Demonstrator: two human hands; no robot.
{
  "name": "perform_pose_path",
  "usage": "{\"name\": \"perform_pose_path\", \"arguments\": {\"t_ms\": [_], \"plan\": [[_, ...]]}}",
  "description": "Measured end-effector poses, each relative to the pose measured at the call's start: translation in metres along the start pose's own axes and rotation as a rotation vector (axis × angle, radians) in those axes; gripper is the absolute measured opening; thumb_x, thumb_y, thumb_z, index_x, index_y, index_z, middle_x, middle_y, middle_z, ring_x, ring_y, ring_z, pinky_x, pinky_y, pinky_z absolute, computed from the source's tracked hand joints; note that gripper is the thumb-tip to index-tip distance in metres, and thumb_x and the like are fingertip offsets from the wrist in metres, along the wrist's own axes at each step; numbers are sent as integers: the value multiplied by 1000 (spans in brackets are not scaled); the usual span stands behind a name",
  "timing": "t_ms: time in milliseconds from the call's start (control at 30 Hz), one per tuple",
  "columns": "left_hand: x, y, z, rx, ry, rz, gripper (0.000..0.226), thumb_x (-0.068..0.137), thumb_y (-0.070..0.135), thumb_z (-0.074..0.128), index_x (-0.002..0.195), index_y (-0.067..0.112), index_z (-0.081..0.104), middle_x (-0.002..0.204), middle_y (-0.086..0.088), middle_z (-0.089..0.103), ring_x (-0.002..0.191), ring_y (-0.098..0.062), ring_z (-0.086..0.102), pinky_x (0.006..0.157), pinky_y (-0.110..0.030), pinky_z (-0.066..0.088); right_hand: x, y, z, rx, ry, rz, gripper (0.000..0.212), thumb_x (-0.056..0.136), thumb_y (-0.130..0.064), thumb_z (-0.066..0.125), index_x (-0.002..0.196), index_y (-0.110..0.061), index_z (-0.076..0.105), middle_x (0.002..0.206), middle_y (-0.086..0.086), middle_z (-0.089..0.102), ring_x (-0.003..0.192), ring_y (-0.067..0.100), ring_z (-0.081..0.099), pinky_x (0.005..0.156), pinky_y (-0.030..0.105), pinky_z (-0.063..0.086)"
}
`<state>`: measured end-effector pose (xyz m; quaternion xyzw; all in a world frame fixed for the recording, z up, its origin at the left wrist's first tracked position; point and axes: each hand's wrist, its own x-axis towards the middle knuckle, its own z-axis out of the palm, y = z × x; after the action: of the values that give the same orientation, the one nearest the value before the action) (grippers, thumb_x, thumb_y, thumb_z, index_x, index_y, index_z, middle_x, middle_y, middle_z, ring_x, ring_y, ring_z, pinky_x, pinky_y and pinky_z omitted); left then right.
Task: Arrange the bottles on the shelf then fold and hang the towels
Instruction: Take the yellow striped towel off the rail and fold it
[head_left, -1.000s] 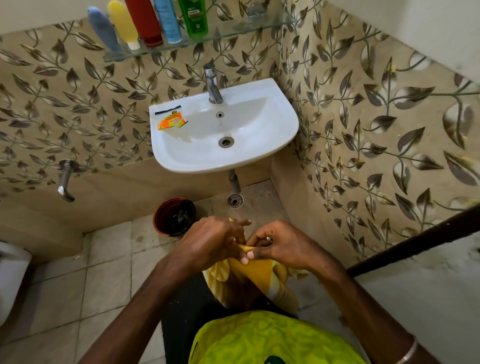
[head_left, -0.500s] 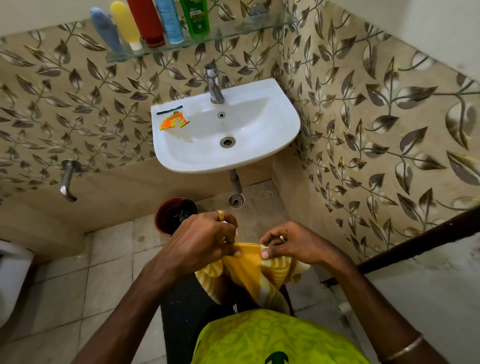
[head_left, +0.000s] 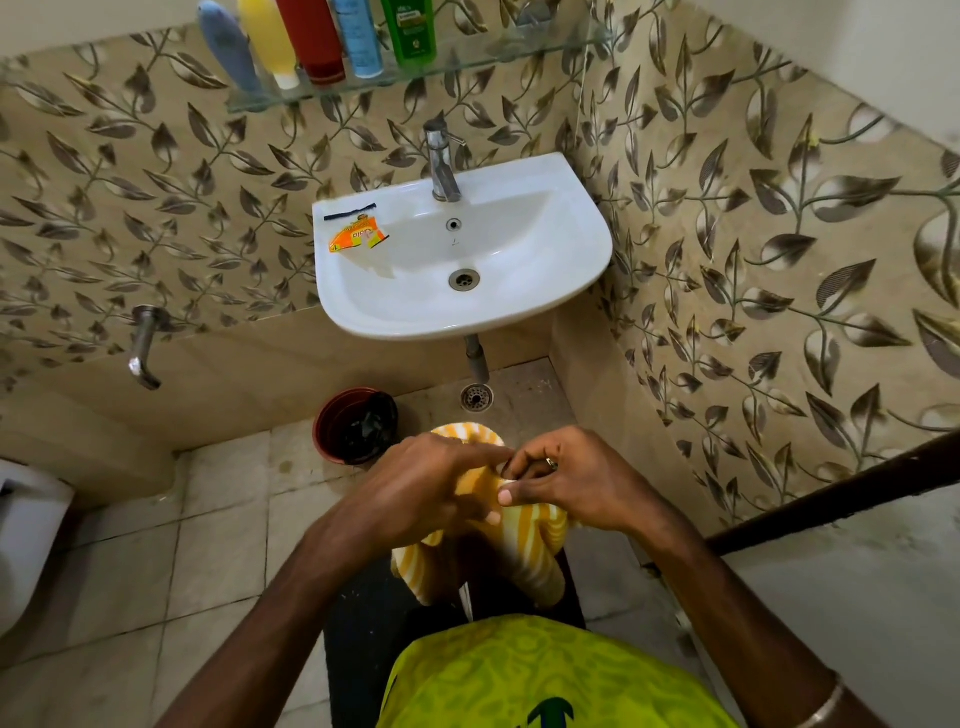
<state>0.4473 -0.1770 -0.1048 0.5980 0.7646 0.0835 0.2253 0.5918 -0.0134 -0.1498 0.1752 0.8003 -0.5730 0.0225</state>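
Note:
A yellow-and-white striped towel (head_left: 524, 545) hangs in front of my waist, bunched between both hands. My left hand (head_left: 421, 493) lies over its upper left part, forefinger stretched toward the right hand and thumb under the cloth. My right hand (head_left: 566, 483) pinches the top edge with thumb and curled fingers. A fold of the towel (head_left: 467, 434) sticks up behind the left hand. Several bottles stand in a row on the glass shelf (head_left: 519, 57): a blue one (head_left: 228, 52), a yellow one (head_left: 270, 41), a red one (head_left: 311, 36), a light blue one (head_left: 358, 36) and a green one (head_left: 410, 31).
A white sink (head_left: 582, 260) with a steel tap (head_left: 441, 166) hangs on the leaf-patterned wall, an orange sachet (head_left: 356, 239) on its rim. Below stand a dark red bin (head_left: 332, 421), a floor drain (head_left: 476, 397), a wall tap (head_left: 143, 348). A dark rail (head_left: 831, 493) runs at right.
My hands have closed together again over the towel. The left hand shifted right across the cloth, and a fold now pokes up behind it.

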Motion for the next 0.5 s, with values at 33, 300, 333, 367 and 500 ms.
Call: {"name": "perform_pose_path", "arguments": {"t_ms": [33,300,333,367,500], "plan": [[2,1,0,-13,25,2,53,85,43,73,135,36,58,124,13,68,87,-8,69,79,-37,56,0,-2,-1,-3,-1,-5,16,79,-27,86,92,-20,80,85,-16,77,80,-1,71,70,18,51],[4,7,-1,-4,103,-11,23,85,43,73,103,30,75,102,10,68,91,-8,65,75,-36,57,-7,5,-15,-57,-145,71,28,83,-24,83,109,-20,75,87,-12,75,78,-4,70,63,13,51],[4,7,-2,-7,103,-14,22,85,42,73,103,29,75,103,10,68,92,-8,64,75,-36,57,-8,8,-16,-77,-159,88,30,83,-25,83,111,-22,74,91,-12,74,81,-4,70,65,15,52],[3,7,-3,-10,104,-18,22,85,41,73,103,29,75,104,9,68,93,-8,64,76,-35,57,-9,12,-18,-79,-165,102,31,82,-26,84,111,-24,74,95,-11,75,85,-2,70,70,18,55],[0,8,-10,-12,118,-27,23,84,38,75,104,27,76,106,8,69,96,-9,65,78,-32,56,-15,23,-24,-31,-148,126,28,80,-25,85,106,-23,76,98,-6,78,91,7,73,82,31,61]]}}
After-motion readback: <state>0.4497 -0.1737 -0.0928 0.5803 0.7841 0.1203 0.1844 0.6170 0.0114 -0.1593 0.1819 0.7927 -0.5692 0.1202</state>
